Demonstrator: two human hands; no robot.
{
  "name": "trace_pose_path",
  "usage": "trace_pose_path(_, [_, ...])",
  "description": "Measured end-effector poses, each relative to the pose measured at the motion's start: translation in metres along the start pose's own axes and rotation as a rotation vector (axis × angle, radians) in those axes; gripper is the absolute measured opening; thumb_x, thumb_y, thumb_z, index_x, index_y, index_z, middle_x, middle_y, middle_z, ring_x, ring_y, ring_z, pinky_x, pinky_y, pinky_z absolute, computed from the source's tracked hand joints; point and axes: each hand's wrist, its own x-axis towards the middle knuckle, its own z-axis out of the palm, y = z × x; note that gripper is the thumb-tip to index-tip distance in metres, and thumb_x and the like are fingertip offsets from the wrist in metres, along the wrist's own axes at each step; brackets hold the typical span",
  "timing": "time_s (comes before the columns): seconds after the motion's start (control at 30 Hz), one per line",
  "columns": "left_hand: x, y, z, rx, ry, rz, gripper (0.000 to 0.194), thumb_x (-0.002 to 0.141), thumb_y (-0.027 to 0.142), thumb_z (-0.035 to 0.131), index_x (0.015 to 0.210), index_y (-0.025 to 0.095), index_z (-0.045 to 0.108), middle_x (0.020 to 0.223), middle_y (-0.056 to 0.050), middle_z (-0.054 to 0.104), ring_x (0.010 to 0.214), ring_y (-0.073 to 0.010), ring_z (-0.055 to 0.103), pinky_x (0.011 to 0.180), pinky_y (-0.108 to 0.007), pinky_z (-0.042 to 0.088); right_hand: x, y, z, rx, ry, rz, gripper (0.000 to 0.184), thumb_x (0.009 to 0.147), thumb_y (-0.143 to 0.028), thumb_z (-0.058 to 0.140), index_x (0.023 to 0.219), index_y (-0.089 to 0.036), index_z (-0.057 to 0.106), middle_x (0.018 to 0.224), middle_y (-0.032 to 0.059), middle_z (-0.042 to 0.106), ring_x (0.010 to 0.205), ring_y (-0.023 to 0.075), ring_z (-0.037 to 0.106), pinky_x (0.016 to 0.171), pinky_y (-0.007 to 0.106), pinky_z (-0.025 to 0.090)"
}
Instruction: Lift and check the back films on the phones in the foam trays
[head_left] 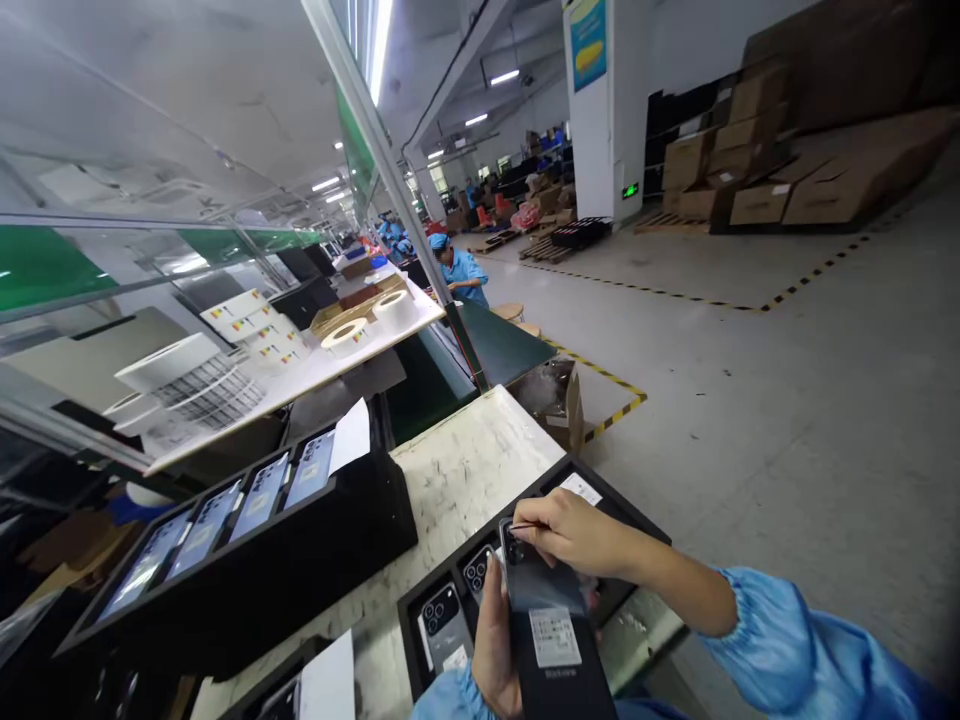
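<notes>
Okay: left hand (496,650) has its grip clamped around the dark phone (541,592), camera side up above a black tray (622,508); right hand (574,535) has fingertips pinched together at the camera end, can't tell what's between them. More phones (448,625) sit in the tray, on the white table (480,455). Left, black case (330,550) with blue-faced items (259,497); beyond, label rolls (349,338) on a shelf (300,380), then a blue-capped co-worker (465,275).
</notes>
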Motion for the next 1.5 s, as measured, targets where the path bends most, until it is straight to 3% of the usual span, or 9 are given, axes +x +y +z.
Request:
trace_pose_path(0.1, [0.013, -0.006, -0.001, 0.113, -0.078, -0.053, 0.066, 0.071, 0.059, 0.063, 0.109, 0.005, 0.067, 0.099, -0.019, 0.068, 0.086, -0.0303, 0.065, 0.079, -0.039, 0.047, 0.008, 0.020, -0.012, -0.172, 0.035, -0.008, 0.024, 0.089, -0.028, 0.050, 0.072, -0.015, 0.061, 0.056, -0.0012, 0.055, 0.055, 0.0074, 0.046, 0.056, 0.019, 0.028])
trace_pose_path(0.27, [0.020, -0.010, 0.013, 0.146, 0.044, -0.111, 0.045, 0.078, 0.033, 0.054, 0.111, 0.003, 0.063, 0.096, -0.017, 0.069, 0.075, -0.0229, 0.067, 0.068, -0.029, 0.047, 0.018, 0.032, -0.022, -0.223, 0.006, -0.021, 0.023, 0.089, -0.028, 0.053, 0.075, -0.015, 0.066, 0.069, 0.0014, 0.061, 0.063, 0.0089, 0.049, 0.059, 0.021, 0.029])
trace_pose_path(0.37, [0.019, -0.001, 0.026, 0.088, 0.063, -0.069, 0.046, 0.077, 0.032, 0.051, 0.112, 0.004, 0.061, 0.100, -0.018, 0.069, 0.080, -0.0248, 0.068, 0.073, -0.032, 0.049, 0.008, 0.041, -0.031, -0.004, 0.327, -0.150, 0.024, 0.087, -0.034, 0.056, 0.080, -0.013, 0.066, 0.077, 0.0032, 0.063, 0.072, 0.0106, 0.053, 0.068, 0.022, 0.037])
trace_pose_path(0.47, [0.024, 0.013, 0.034, -0.011, 0.127, 0.013, 0.049, 0.080, 0.033, 0.046, 0.117, 0.004, 0.059, 0.099, -0.017, 0.069, 0.082, -0.0244, 0.068, 0.079, -0.035, 0.051, -0.010, 0.060, -0.036, 0.261, 0.532, -0.031, 0.031, 0.080, -0.042, 0.065, 0.094, -0.014, 0.063, 0.074, 0.0000, 0.058, 0.061, 0.0075, 0.048, 0.057, 0.019, 0.037])
trace_pose_path(0.57, [0.032, 0.021, 0.040, -0.057, 0.238, 0.098, 0.048, 0.082, 0.031, 0.040, 0.117, 0.002, 0.058, 0.093, -0.015, 0.070, 0.083, -0.0252, 0.068, 0.083, -0.039, 0.050, -0.030, 0.073, -0.021, 0.557, 0.298, 0.177, 0.058, 0.071, -0.045, 0.073, 0.117, -0.015, 0.053, 0.077, -0.0013, 0.054, 0.062, 0.0079, 0.051, 0.050, 0.017, 0.036])
trace_pose_path(0.7, [0.044, 0.020, 0.047, -0.074, 0.335, 0.121, 0.043, 0.084, 0.029, 0.041, 0.112, 0.003, 0.061, 0.087, -0.014, 0.070, 0.083, -0.0256, 0.067, 0.085, -0.040, 0.050, -0.035, 0.079, 0.013, 0.676, 0.159, 0.259, 0.085, 0.064, -0.039, 0.080, 0.135, -0.022, 0.037, 0.108, 0.0064, 0.056, 0.091, 0.0138, 0.058, 0.068, 0.020, 0.048])
trace_pose_path(0.9, [0.055, 0.020, 0.046, -0.038, 0.571, 0.128, 0.035, 0.085, 0.030, 0.048, 0.100, 0.003, 0.064, 0.080, -0.014, 0.069, 0.080, -0.0262, 0.067, 0.083, -0.039, 0.050, -0.015, 0.084, 0.023, 0.903, 0.079, 0.210, 0.063, 0.073, -0.037, 0.073, 0.126, -0.020, 0.045, 0.109, 0.0060, 0.059, 0.099, 0.0165, 0.057, 0.084, 0.027, 0.048])
trace_pose_path(1.1, [0.066, 0.021, 0.034, -0.085, 0.560, 0.241, 0.030, 0.078, 0.026, 0.062, 0.099, 0.004, 0.065, 0.084, -0.015, 0.070, 0.084, -0.0285, 0.067, 0.083, -0.039, 0.049, -0.003, 0.099, 0.012, 0.984, -0.045, 0.086, 0.057, 0.073, -0.033, 0.070, 0.124, -0.018, 0.049, 0.104, 0.0043, 0.057, 0.100, 0.0181, 0.055, 0.090, 0.031, 0.044])
trace_pose_path(1.5, [0.095, 0.010, 0.011, 0.073, 0.415, 0.125, 0.041, 0.078, 0.030, 0.056, 0.108, 0.002, 0.065, 0.076, -0.016, 0.069, 0.074, -0.0305, 0.067, 0.076, -0.040, 0.049, -0.014, 0.124, 0.012, 0.968, -0.069, 0.131, 0.046, 0.058, -0.035, 0.072, 0.100, -0.021, 0.059, 0.082, -0.0004, 0.052, 0.086, 0.0179, 0.054, 0.078, 0.027, 0.045])
